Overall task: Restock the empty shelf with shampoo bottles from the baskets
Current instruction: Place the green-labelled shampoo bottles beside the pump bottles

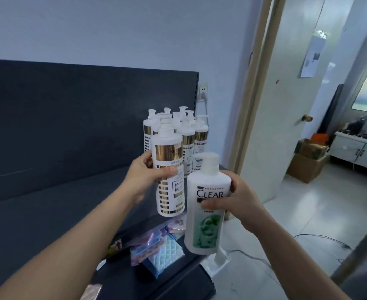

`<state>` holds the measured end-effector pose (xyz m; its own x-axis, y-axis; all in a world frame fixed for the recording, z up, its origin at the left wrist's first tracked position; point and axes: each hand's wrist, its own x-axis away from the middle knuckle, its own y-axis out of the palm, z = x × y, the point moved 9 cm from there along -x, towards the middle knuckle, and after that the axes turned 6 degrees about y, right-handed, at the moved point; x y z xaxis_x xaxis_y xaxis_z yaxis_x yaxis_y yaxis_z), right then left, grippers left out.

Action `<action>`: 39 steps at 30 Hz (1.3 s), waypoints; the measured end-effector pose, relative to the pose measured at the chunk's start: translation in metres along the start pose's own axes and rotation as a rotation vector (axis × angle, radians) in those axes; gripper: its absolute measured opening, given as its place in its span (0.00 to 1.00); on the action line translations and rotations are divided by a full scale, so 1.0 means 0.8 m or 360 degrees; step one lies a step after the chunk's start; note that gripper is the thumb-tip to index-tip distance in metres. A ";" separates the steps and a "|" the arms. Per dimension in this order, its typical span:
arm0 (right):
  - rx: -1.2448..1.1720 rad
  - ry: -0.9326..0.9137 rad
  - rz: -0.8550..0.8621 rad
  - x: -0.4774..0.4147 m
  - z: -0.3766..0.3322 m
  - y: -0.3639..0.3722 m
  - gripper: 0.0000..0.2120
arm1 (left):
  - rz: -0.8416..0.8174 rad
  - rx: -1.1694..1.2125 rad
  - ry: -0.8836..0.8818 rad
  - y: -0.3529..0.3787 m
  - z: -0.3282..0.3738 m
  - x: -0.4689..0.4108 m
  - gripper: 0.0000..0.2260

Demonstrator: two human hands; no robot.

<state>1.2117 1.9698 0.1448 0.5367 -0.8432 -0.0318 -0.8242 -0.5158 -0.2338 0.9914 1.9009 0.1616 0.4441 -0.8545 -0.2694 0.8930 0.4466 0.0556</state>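
Note:
My left hand [146, 172] grips a white pump bottle with gold bands [170, 191], held upright in the air in front of the dark shelf [59, 202]. My right hand [234, 199] holds a white and green CLEAR shampoo bottle [206, 215], tilted slightly, just right of the first bottle. Behind them, several white and gold pump bottles [189, 135] stand grouped at the right end of the shelf board against its dark back panel. No basket is in view.
A lower shelf [178, 276] holds colourful packets and a quilted blue pack [163, 252]. A wall socket [203, 92] with a plugged cable is behind the bottles. An open door [286, 105] is at right, with cardboard boxes [308, 163], a white cabinet and floor cables beyond.

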 end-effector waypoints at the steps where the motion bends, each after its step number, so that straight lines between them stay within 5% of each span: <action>1: 0.0000 -0.0004 -0.0018 -0.009 -0.001 0.003 0.32 | 0.0016 -0.0017 -0.0006 -0.003 -0.002 -0.009 0.23; 21: 0.0023 -0.0154 -0.0556 -0.222 0.000 0.035 0.33 | 0.0263 -0.0265 -0.0058 -0.040 -0.075 -0.152 0.21; 39: -0.0037 -0.0189 -0.0859 -0.267 0.006 0.070 0.35 | 0.0339 -0.0397 0.0022 -0.031 -0.123 -0.188 0.26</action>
<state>1.0520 2.1219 0.1337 0.8998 -0.4358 -0.0228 -0.4293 -0.8745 -0.2258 0.8950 2.0444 0.1065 0.6164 -0.7320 -0.2901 0.7341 0.6675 -0.1245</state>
